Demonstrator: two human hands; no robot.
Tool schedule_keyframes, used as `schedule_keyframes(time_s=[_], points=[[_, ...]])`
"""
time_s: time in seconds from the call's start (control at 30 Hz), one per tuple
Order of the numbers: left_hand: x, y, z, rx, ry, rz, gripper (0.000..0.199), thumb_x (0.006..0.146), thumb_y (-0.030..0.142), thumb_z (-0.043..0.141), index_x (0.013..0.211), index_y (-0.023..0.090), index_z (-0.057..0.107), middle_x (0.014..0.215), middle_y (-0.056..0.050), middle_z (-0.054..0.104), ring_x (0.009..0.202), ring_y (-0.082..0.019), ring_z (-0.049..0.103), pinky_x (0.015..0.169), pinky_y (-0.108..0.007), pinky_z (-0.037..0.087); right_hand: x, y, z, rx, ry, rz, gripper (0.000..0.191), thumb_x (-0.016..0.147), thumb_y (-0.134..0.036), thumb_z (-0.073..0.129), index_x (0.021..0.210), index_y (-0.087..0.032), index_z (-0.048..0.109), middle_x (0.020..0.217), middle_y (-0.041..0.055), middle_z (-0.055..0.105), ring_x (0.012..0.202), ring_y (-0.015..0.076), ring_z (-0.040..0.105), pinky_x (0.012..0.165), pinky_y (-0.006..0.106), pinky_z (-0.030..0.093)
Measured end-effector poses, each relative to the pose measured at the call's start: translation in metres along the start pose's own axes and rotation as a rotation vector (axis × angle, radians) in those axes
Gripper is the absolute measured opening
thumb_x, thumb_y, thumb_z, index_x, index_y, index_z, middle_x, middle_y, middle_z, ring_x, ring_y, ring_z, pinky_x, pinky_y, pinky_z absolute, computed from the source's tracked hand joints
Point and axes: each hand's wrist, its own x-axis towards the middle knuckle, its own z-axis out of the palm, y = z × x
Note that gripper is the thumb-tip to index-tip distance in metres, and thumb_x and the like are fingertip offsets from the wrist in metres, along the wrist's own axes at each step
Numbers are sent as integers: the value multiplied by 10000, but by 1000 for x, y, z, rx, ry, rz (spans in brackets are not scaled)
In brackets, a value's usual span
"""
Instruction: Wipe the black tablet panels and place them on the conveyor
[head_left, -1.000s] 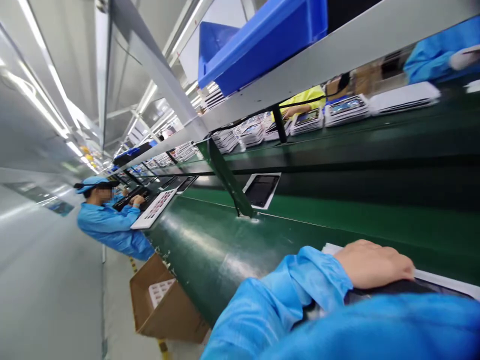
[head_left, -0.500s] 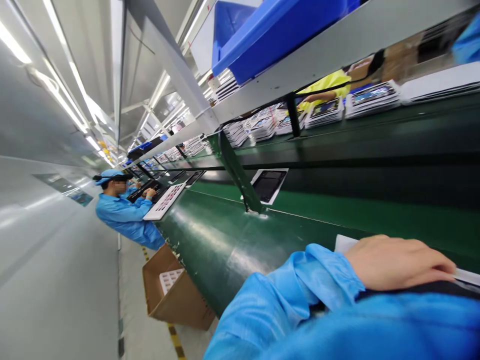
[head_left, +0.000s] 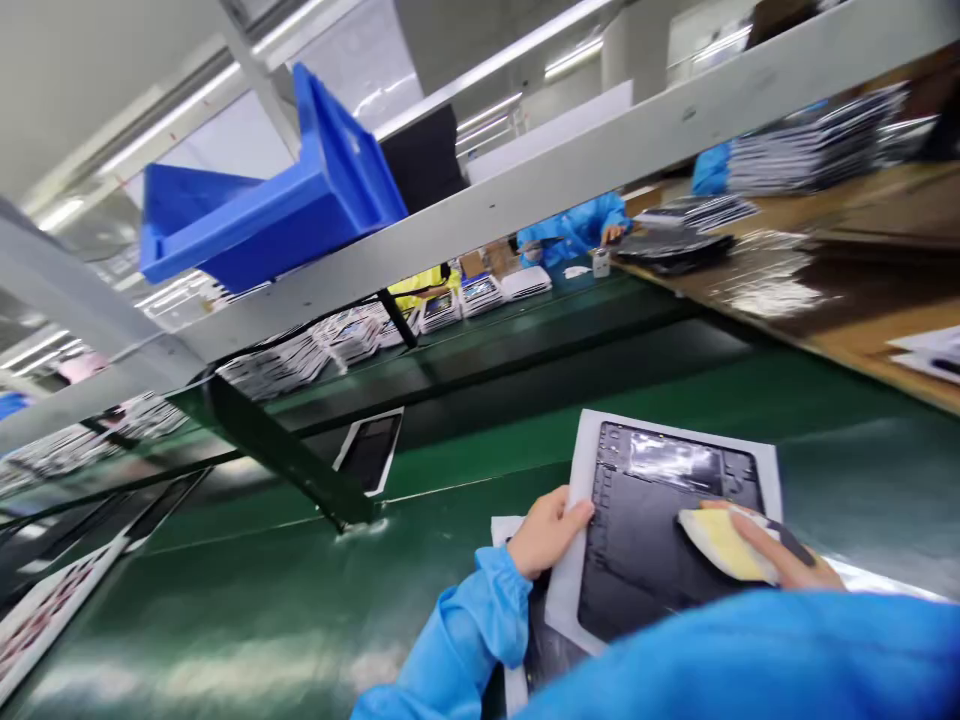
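Note:
A black tablet-like panel (head_left: 645, 540) lies on a white sheet (head_left: 574, 590), tilted over the green bench. My left hand (head_left: 546, 532) grips the left edge of the sheet, thumb on top. In my right hand (head_left: 780, 550) is a yellow and white pad (head_left: 727, 543), held over the panel's right half; whether it touches the panel is unclear. A shiny film-like patch shows near the panel's top. Beneath the sheet, another white sheet with a dark item sticks out at the lower left.
Green bench (head_left: 277, 600) with a dark upright bracket (head_left: 285, 455). Another panel (head_left: 371, 450) lies behind it. A blue bin (head_left: 270, 215) rests on the rail above. Stacked panels (head_left: 480, 293) line the far side. A co-worker's blue sleeve (head_left: 574, 230) shows beyond; a brown table stands right.
The view has swung right. The panel on its sheet and the yellow and white pad have come into view. My left hand now grips the sheet's edge, and my right hand shows with the pad.

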Motion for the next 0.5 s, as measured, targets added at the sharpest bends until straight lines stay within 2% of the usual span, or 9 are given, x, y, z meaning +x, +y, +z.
schedule_keyframes(time_s=[0.17,0.3,0.4,0.5], points=[[-6,-2,11,110,-16,121,365,749,305,571,1086,179,629,1101,-50,692,1070,-276,606,993,-418,476,-3,-15,1,68,53,-30,446,593,-589,655,904,-283,750,892,8,764,907,294,700,706,339,617],[-5,-8,19,140,18,183,387,787,344,506,1129,201,620,1151,-48,678,1103,-269,596,1012,-400,468,-3,-16,0,72,89,-82,423,575,-604,664,822,-272,750,847,14,758,909,294,695,648,316,605],[3,-5,19,147,71,224,362,822,357,463,1097,193,632,1123,-51,687,1069,-265,608,986,-388,479,-7,-21,1,75,173,-149,432,601,-621,635,826,-267,741,918,31,748,985,315,667,775,364,593],[27,10,14,153,167,254,314,841,318,454,1049,168,636,1038,-51,699,1013,-263,612,951,-385,483,-16,-27,1,88,364,-275,407,691,-604,588,907,-278,703,1240,24,644,1222,303,533,1052,398,436]])
